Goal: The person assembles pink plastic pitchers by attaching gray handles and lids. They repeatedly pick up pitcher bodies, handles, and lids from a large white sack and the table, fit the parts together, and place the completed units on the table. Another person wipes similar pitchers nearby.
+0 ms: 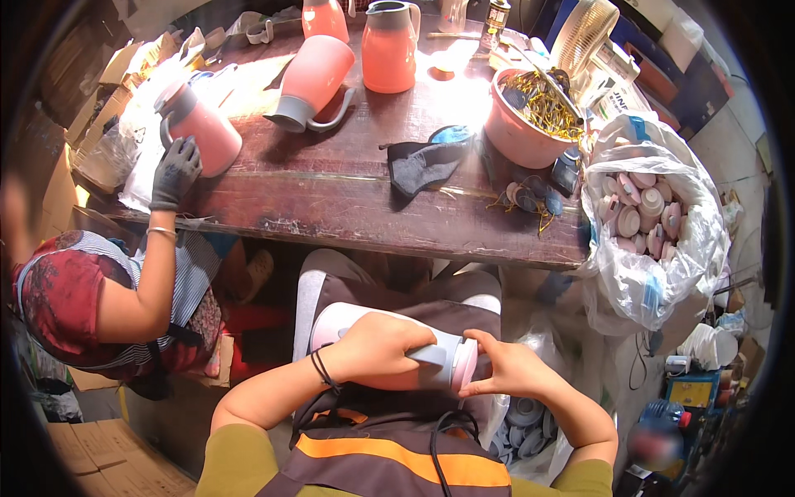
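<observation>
A pale pink jug (389,352) is held across the lap, below the near edge of the counter (331,199). Its long axis lies nearly level, running left to right in the head view, with the base toward the person's left and the mouth end toward the right. The grey handle (431,354) is turned upward. The left hand (377,348) is laid over the body beside the handle, its fingers wrapped and clamped on the jug. The right hand (509,369) is set at the mouth end, where a round pink lid (465,364) is pinched between thumb and fingers against the opening.

On the counter four more jugs of a stronger pink are seen. One (203,124) lies on its side at the left under a co-worker's grey-gloved hand (175,170), its grey top pointing away toward the far left. A second (313,83) lies tilted with its grey mouth toward the near left. Two stand upright at the far edge: one (389,45) in full view, one (325,18) cut off by the frame.

One dark glove (422,161) is spread flat on the counter. One pink tub (526,120) is filled with thin yellow wire pieces. To the right, one clear plastic bag (654,215) holds many pink lids, too many to count. A second bag (522,422) with greyish round parts rests by the right knee.
</observation>
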{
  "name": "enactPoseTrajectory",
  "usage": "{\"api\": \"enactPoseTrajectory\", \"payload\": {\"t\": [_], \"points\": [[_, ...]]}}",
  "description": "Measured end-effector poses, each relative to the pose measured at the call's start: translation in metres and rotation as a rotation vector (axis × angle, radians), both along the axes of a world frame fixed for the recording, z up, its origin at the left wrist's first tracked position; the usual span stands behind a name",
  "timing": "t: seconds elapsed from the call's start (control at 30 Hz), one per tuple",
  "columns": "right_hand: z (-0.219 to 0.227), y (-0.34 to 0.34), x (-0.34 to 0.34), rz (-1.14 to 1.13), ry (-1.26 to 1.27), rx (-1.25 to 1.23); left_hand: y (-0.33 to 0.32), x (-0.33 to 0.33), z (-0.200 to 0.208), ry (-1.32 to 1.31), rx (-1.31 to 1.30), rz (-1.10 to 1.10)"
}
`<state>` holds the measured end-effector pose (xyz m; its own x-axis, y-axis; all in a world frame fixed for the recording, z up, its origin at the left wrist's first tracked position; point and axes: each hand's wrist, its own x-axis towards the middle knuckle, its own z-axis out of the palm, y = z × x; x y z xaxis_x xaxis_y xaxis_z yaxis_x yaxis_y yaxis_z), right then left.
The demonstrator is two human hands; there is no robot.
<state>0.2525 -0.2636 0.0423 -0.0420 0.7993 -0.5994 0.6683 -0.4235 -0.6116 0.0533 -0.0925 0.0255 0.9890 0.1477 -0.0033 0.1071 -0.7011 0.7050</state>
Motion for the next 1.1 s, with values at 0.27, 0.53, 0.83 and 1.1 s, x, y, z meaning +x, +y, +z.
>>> {"api": "enactPoseTrajectory", "payload": {"t": [0.27,0.53,0.83,1.1], "points": [[-0.039,-0.019,-0.014,-0.107,-0.19,0.68,0.011,0.005,0.002,-0.127,-0.007,0.082],[-0.047,-0.015,-0.028,-0.424,0.119,0.44,-0.022,0.003,0.0,-0.261,0.251,0.268],[-0.062,-0.002,-0.061,-0.024,-0.051,1.302,0.044,0.016,-0.015,-0.122,-0.198,0.071],[-0.033,0.03,-0.067,0.215,-0.023,1.392,0.042,0.048,-0.048,0.039,-0.383,0.207]]}}
